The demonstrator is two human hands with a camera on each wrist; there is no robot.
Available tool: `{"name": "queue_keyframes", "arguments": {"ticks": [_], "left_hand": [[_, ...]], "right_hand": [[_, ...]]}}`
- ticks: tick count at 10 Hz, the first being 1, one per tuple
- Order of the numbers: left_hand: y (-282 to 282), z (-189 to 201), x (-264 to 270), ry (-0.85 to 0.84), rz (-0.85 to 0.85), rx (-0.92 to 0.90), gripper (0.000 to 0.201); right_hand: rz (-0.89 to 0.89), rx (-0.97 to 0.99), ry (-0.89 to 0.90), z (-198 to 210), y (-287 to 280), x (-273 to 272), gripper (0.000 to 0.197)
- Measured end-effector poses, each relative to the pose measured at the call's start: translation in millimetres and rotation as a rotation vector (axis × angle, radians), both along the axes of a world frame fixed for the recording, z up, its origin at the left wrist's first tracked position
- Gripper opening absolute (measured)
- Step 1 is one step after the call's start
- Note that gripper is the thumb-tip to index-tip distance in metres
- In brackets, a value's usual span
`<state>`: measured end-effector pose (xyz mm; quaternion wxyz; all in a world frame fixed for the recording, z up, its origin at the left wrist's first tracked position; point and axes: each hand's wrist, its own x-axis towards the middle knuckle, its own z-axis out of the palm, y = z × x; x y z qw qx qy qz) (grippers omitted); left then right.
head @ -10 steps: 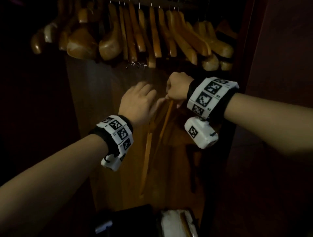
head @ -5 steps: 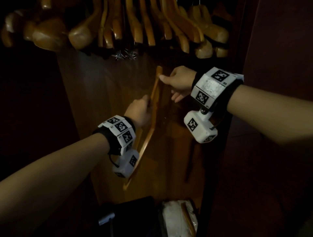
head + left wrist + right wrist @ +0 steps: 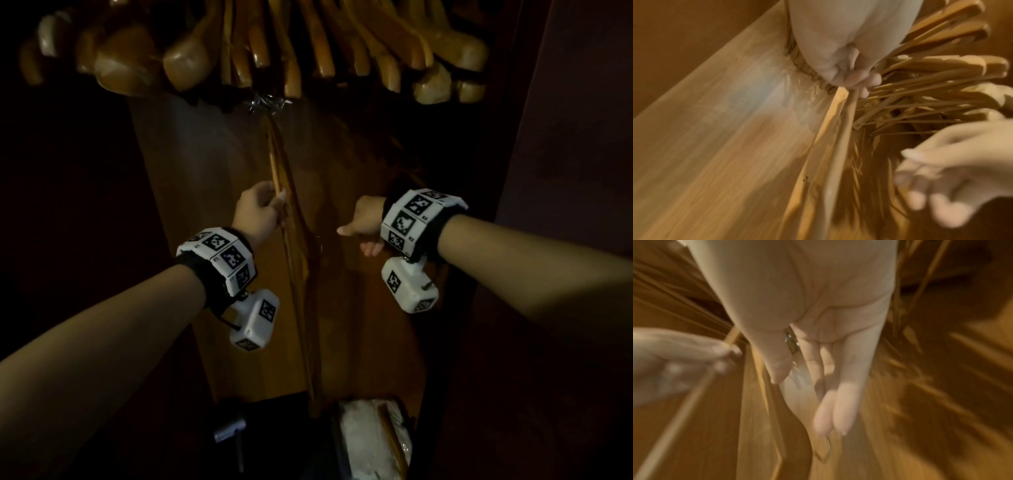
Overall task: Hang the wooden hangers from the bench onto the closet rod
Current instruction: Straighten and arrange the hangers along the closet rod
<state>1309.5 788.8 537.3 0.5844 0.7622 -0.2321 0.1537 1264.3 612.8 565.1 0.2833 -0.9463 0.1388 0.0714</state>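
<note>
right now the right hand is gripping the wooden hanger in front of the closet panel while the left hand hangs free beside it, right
Not quite: the hands are swapped. The left hand grips the wooden hanger in front of the closet panel, while the right hand hangs free beside it, fingers relaxed and holding nothing. The head view shows it, and the left wrist view confirms the fingers curled round the hanger.

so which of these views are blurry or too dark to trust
Head view: sharp but very dim, edges sink to black, only the left hand, held hanger and markers read. Left wrist: bright, moderately smeared. Right wrist: heaviest motion blur, right hand soft, background streaked.
</note>
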Motion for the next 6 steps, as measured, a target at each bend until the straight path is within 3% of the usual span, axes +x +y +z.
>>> {"name": "queue_keyframes", "arguments": {"ticks": [2,4,5,6], "left_hand": [[34.0,-2.0,-9.1,-0.006,-0.048,-0.208,0.017],[54.2,6.3,-15.6,-0.065,-0.103,-0.23,0.016],[64.7,7.2,-10.1,-0.062,-0.008,-0.226,0.016],[80.2,6.1,-3.5,0.098,0.121,-0.241,0.014]], "right_hand": [[0.09,0.003,0.148,-51.5,26.3,15.1,0.087],[0.031,0.28,0.233,-62.1,52.0,22.7,0.054],[-0.031,0.356,0.199,-60.1,63.7,27.9,0.053],[-0.036,0.309,0.099,-55.7,64.7,21.1,0.053]]}}
